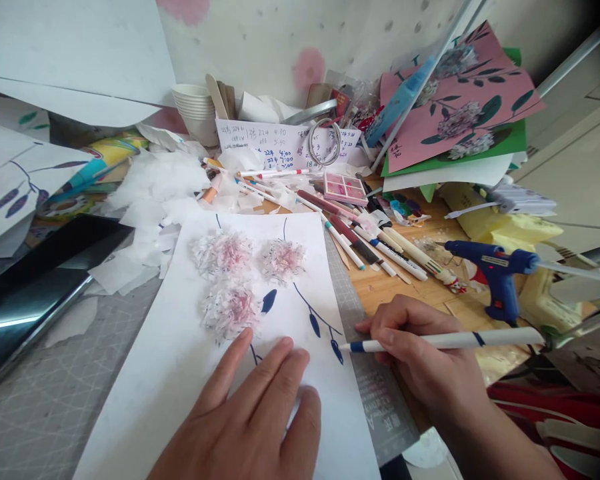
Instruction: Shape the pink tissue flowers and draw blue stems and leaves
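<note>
A white sheet of paper [145,373] lies on a grey cutting mat [35,413]. Three fluffy pink-and-white paper flowers [233,310] sit on its upper half, with dark blue stems and leaves [315,325] drawn around them. My left hand [250,413] rests flat on the sheet, fingers spread, just below the lowest flower. In my right hand [420,353] is a white marker pen [445,341] with a blue end, pinched between thumb and fingers. Its tip is at the lowest leaf of the right-hand stem; whether it touches the paper I cannot tell.
A dark phone [40,287] lies at left, beside torn white tissue [150,183]. Loose pens and an eyeshadow-like palette [345,189] crowd the back. A blue glue gun [495,267] stands at right, below a pink flower picture [460,113]. Paper cups [195,110] stand behind.
</note>
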`<state>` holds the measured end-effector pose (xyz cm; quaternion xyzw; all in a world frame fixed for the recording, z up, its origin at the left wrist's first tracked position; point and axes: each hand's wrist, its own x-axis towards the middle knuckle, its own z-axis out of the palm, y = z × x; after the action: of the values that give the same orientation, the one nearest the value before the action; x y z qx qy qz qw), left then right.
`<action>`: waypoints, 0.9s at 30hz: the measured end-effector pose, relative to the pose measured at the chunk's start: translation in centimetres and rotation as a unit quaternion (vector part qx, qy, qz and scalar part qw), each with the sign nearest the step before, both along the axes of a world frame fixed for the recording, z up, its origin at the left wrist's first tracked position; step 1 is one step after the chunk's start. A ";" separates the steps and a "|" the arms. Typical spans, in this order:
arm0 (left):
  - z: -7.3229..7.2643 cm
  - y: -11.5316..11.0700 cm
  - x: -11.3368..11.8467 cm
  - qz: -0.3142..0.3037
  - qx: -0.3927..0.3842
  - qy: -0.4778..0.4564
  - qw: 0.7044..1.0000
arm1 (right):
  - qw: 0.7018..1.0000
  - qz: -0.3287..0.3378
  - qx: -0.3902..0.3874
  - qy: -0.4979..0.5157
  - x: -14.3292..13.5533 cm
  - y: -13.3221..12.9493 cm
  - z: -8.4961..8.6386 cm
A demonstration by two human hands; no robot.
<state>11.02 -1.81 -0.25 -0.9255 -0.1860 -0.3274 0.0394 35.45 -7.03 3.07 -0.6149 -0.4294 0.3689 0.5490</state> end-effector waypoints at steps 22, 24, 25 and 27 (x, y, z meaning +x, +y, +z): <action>0.1 0.0 0.0 -0.001 0.001 0.002 1.000 | 1.000 -0.006 0.009 0.016 0.3 -0.1 -0.4; 0.1 0.0 0.1 0.002 0.001 -0.001 1.000 | 1.000 -0.017 0.004 0.014 0.2 0.0 -0.5; 0.1 0.0 0.1 0.002 0.002 -0.002 1.000 | 1.000 -0.020 0.001 0.013 0.1 0.1 -0.5; 0.1 0.0 0.1 0.003 0.004 -0.005 1.000 | 1.000 -0.023 -0.006 0.007 0.1 0.1 -0.5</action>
<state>11.15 -1.80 -0.14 -0.9232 -0.1873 -0.3327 0.0435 35.54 -6.90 2.58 -0.6252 -0.4093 0.3629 0.5567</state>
